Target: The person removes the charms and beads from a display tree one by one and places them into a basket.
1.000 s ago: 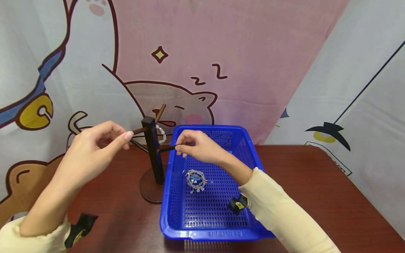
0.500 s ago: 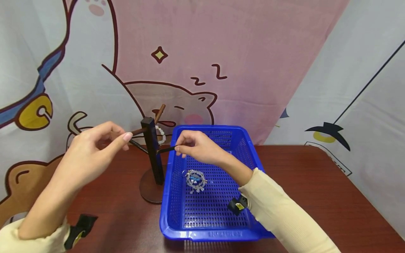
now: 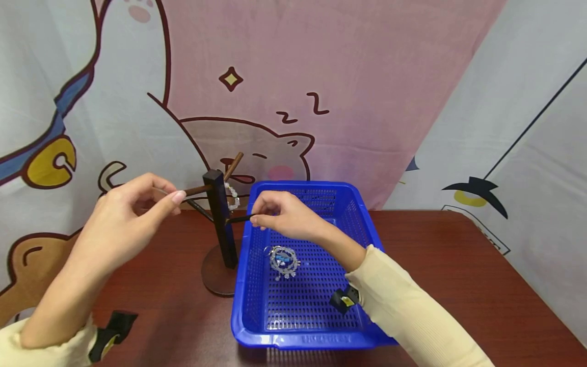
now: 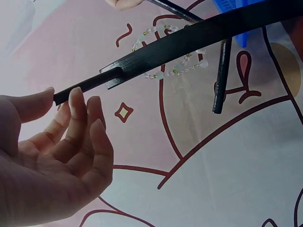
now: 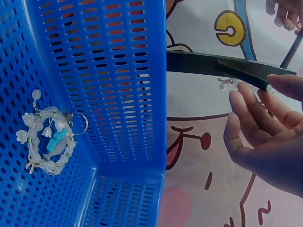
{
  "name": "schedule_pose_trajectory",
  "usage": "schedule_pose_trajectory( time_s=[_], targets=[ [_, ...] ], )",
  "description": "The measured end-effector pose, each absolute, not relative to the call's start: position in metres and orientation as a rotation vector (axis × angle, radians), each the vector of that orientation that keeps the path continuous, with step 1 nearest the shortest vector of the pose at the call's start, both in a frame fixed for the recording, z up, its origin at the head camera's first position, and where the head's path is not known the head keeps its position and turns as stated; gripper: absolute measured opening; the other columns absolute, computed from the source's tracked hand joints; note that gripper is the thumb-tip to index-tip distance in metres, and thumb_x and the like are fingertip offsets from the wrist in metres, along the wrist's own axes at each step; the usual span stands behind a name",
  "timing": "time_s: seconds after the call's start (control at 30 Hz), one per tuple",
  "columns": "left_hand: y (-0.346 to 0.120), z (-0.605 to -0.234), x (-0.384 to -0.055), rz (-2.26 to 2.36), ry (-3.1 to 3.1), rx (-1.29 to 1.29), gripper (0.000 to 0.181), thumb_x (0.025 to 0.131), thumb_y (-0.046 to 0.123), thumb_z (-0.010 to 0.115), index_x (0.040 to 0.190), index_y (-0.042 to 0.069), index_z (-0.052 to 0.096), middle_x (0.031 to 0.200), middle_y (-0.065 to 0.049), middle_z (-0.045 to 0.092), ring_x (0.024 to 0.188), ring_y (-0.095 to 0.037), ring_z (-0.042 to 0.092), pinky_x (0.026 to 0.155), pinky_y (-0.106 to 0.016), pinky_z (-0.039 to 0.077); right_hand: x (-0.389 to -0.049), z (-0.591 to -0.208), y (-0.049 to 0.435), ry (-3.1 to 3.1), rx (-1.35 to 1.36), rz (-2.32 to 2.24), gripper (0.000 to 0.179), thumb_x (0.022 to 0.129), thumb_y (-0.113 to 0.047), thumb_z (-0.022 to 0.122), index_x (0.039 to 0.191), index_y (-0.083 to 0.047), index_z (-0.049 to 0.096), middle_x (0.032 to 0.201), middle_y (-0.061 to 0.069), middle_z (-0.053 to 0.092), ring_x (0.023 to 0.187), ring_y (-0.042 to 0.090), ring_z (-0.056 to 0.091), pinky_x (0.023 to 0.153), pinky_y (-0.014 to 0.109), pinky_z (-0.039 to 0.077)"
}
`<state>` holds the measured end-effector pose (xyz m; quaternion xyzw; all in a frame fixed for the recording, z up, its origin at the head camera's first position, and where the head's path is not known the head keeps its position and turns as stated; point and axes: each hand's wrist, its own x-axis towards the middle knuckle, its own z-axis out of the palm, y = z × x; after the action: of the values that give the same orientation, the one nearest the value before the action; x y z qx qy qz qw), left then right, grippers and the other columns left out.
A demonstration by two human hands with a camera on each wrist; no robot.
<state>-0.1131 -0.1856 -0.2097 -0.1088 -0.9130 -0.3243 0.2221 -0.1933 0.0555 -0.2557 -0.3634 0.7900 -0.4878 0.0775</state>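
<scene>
A dark wooden stand [image 3: 222, 224] with several pegs rises from a round base [image 3: 215, 279]. My left hand [image 3: 130, 219] pinches the end of its upper left peg [image 3: 198, 190] between thumb and fingertips. On the opposite side, my right hand [image 3: 291, 216] pinches the tip of the right peg [image 3: 239, 219], above the basket's left side. A pale beaded bracelet [image 4: 163, 74] hangs from the stand behind the post, partly hidden by it. In the blue basket [image 3: 316, 340] lies a bundle of clear and white beaded bracelets [image 5: 34, 153] with flower charms and a turquoise piece.
The basket stands on the reddish-brown table [image 3: 440, 275], close against the stand's right side. A printed curtain [image 3: 367, 102] hangs right behind the table. Another black peg [image 3: 200, 210] slants from the post below my left hand.
My left hand has shifted slightly left, still pinching its peg, and the stand's top leans a little further left. My right hand has moved very slightly left and down with its peg.
</scene>
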Motion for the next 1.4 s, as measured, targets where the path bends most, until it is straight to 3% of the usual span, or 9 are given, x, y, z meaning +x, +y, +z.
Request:
schedule_pose_trajectory(
  time_s=[0.17,0.3,0.57,0.83,1.03,1.4],
  targets=[
    [-0.188,-0.21,-0.113,-0.9,-2.5,-0.306,0.016,0.088,0.036,0.06,0.088,0.02,0.063,0.074,0.003,0.063,0.061,-0.005,0.053,0.055,-0.022,0.034,-0.193,-0.256,0.055,2.396,-1.101,-1.434,0.004,0.084,-0.002,0.062,0.086,0.001,0.059,0.079,0.016,0.061,0.073,0.029,0.059,0.063,0.025,0.047],
    [-0.191,-0.211,-0.115,-0.899,-2.483,-0.308,0.014,0.088,0.033,0.061,0.088,0.019,0.063,0.073,0.003,0.061,0.061,-0.005,0.052,0.055,-0.02,0.035,-0.192,-0.256,0.055,2.376,-1.128,-1.446,0.003,0.084,-0.001,0.061,0.085,0.001,0.06,0.079,0.016,0.061,0.073,0.03,0.059,0.064,0.026,0.048],
    [-0.2,-0.211,-0.125,-0.989,-2.445,-0.376,0.01,0.089,0.02,0.061,0.089,0.011,0.064,0.07,0.003,0.06,0.06,-0.003,0.053,0.053,-0.019,0.035,-0.185,-0.252,0.051,2.375,-1.164,-1.42,0.003,0.084,-0.002,0.061,0.085,0.001,0.061,0.076,0.007,0.061,0.071,0.015,0.058,0.064,0.024,0.046],
    [-0.208,-0.208,-0.133,-1.044,-2.498,-0.314,0.015,0.091,0.019,0.058,0.094,0.006,0.064,0.073,0.007,0.062,0.066,-0.001,0.054,0.057,-0.014,0.039,-0.179,-0.252,0.045,2.427,-1.195,-1.362,0.006,0.084,-0.004,0.062,0.088,-0.001,0.061,0.08,0.003,0.062,0.074,0.007,0.055,0.066,0.025,0.046],
    [-0.214,-0.208,-0.141,-1.11,-2.499,-0.325,0.016,0.092,0.017,0.056,0.096,0.003,0.062,0.069,0.014,0.061,0.064,0.0,0.055,0.058,-0.012,0.043,-0.171,-0.251,0.04,2.424,-1.211,-1.327,0.008,0.085,-0.004,0.062,0.092,0.0,0.062,0.087,0.005,0.064,0.078,0.003,0.055,0.068,0.022,0.046],
    [-0.22,-0.208,-0.156,-1.206,-2.55,-0.311,0.025,0.094,0.023,0.052,0.103,0.001,0.059,0.071,0.012,0.062,0.067,-0.005,0.054,0.058,-0.015,0.042,-0.162,-0.252,0.033,2.466,-1.234,-1.259,0.012,0.085,-0.004,0.061,0.097,-0.002,0.062,0.088,0.003,0.064,0.081,0.003,0.056,0.067,0.019,0.046]
  ],
)
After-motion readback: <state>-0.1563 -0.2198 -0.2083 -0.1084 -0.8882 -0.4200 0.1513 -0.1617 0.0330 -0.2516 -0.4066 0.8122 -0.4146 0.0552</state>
